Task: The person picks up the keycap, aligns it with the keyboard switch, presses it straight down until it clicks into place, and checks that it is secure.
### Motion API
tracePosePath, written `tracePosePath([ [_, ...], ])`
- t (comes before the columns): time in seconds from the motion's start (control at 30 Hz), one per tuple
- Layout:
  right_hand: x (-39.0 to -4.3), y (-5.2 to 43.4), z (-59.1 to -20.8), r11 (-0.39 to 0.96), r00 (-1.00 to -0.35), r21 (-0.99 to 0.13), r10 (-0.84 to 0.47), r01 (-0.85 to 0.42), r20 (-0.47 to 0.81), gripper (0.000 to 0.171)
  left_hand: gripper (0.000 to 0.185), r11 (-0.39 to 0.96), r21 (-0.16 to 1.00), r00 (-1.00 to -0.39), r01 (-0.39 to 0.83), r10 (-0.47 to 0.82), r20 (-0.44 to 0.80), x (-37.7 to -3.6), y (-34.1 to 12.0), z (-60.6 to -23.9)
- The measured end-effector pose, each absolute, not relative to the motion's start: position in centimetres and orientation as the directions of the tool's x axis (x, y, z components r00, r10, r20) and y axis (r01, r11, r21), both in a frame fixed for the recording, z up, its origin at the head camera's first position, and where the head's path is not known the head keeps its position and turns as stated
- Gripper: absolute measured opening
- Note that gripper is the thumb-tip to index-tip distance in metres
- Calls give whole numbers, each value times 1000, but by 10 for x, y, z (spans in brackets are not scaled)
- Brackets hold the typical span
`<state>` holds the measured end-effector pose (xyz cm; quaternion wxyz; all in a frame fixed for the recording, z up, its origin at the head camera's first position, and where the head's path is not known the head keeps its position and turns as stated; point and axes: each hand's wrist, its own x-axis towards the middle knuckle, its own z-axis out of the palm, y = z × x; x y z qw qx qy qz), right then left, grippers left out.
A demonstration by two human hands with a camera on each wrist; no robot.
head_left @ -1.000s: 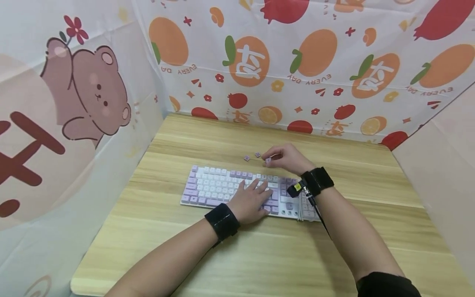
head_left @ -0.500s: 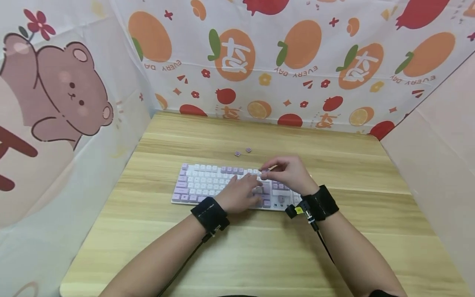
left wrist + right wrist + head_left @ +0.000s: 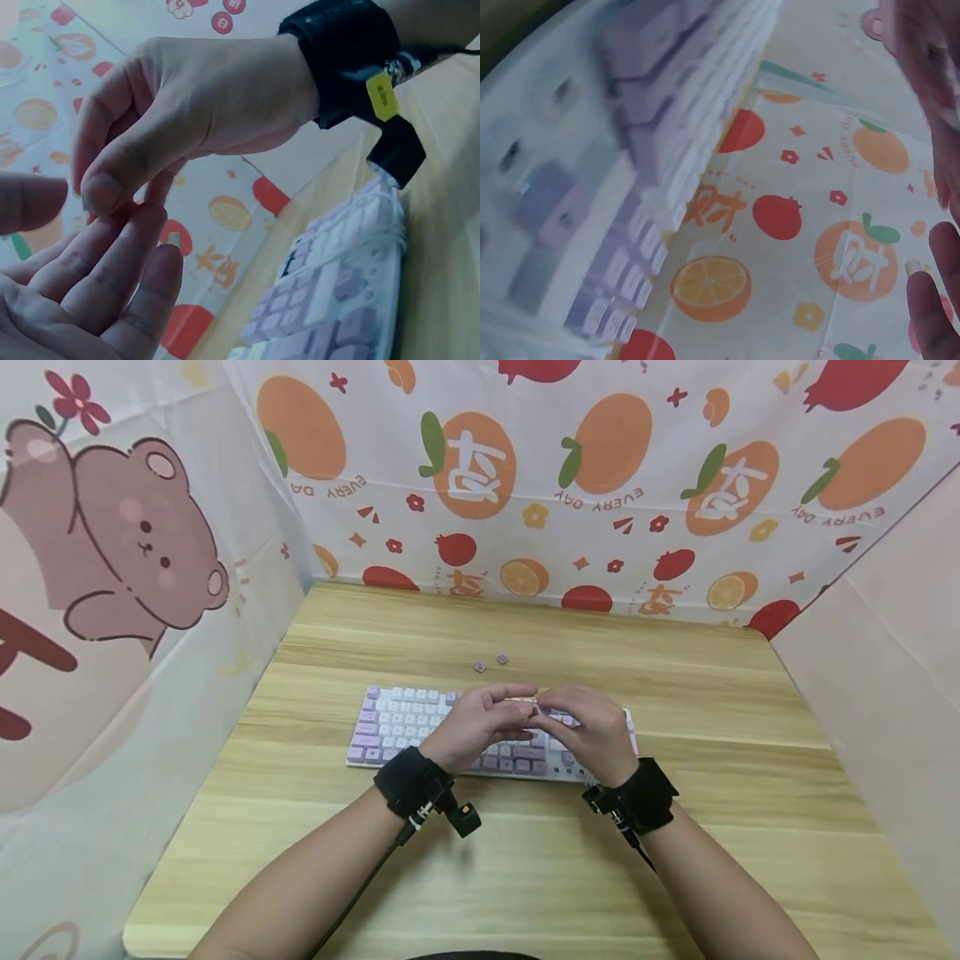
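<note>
Keyboard (image 3: pixel 420 731) lies across the worktop's (image 3: pixel 525 877) middle; above it my left hand (image 3: pixel 480 727) and right hand (image 3: pixel 588 735) meet, fingertips pinching something tiny between them. 2 keycaps (image 3: pixel 491 663) sit toward the far edge.

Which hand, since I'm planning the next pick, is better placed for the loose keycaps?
Left, probably: keycaps lie straight beyond left hand, its fingers relaxed; right hand sits further right, fingertips pinched.

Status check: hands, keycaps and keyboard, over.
Left hand and right hand fingertips together above white-and-purple keyboard. Anything pinched: cannot tell. Two loose purple keycaps lie on wooden table beyond.
</note>
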<state>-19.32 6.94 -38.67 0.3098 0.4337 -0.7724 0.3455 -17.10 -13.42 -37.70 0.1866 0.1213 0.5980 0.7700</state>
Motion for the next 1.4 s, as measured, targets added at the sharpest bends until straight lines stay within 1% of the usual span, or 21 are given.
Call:
tracePosePath([
  [0.1,-193,70,-391,418,-398,-194,-484,-888,779,20,38,-192,971,-907,-145,417,-53,-173,-130,-383],
  [0.17,-191,71,-394,435,-402,-177,-504,-883,765,21,37,-157,977,-911,-142,406,-68,-174,-128,-388],
  [0.23,-187,74,-396,441,-432,-201,-520,-875,737,23,36,-120,982,-912,-145,401,-85,-176,-127,-392],
  [0.4,-181,88,-393,427,-550,-351,-584,-833,597,34,40,-53,991,-895,-121,438,-86,-178,-125,-397],
  [0.47,-179,94,-390,423,-574,-389,-617,-819,538,34,43,-28,995,-883,-96,464,-72,-179,-124,-396],
  [0.6,-178,102,-388,426,-594,-421,-661,-800,459,28,48,73,997,-864,2,502,-35,-179,-122,-397],
  [0.67,-177,105,-390,443,-597,-408,-678,-798,430,25,50,126,990,-856,58,517,-16,-179,-120,-399],
  [0.77,-175,109,-393,476,-586,-344,-694,-810,418,19,50,178,977,-840,115,543,0,-179,-114,-403],
  [0.9,-174,112,-398,511,-557,-231,-701,-828,445,13,45,234,960,-823,153,568,-8,-179,-106,-408],
  [1.03,-171,115,-405,520,-536,-177,-702,-836,469,12,39,299,936,-823,187,568,-17,-177,-100,-412],
  [1.13,-170,116,-407,516,-536,-184,-702,-836,469,12,39,308,931,-823,198,568,-13,-176,-97,-414],
  [1.27,-168,117,-406,509,-554,-230,-700,-829,450,12,39,297,932,-817,209,576,0,-176,-96,-413],
  [1.4,-166,117,-406,508,-567,-257,-701,-823,432,12,40,284,939,-812,194,584,-9,-176,-96,-414],
])
